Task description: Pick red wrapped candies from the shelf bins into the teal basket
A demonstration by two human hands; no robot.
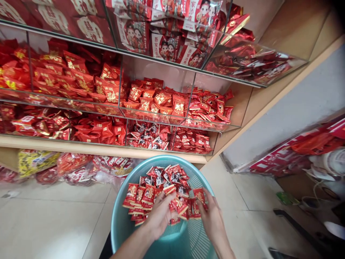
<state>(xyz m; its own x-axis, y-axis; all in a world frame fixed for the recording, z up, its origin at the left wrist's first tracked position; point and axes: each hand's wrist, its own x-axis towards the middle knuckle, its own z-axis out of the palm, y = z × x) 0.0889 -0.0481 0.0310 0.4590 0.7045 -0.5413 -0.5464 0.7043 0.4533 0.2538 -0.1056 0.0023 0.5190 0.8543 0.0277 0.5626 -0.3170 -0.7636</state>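
Observation:
Both my hands are over a teal plastic basket [118,216] with slotted walls. My left hand [159,217] grips several small red candy packets [178,204] with gold edges, between thumb and fingers. Close by on the right, my right hand [211,216] has its thumb and fingers around a similar red packet [199,195] at the basket's right side. Rows of red packets with gold characters [139,196] lie to the left inside the basket. Behind them is a heap of red packets with black and white figures [172,174].
Clear-fronted shelf bins [161,117] full of red packets rise just behind the basket. Bagged goods [37,162] lie under the lowest shelf at left. Tiled floor [54,219] surrounds the basket. A wall [283,108] and cluttered items, including a white round object [334,162], are on the right.

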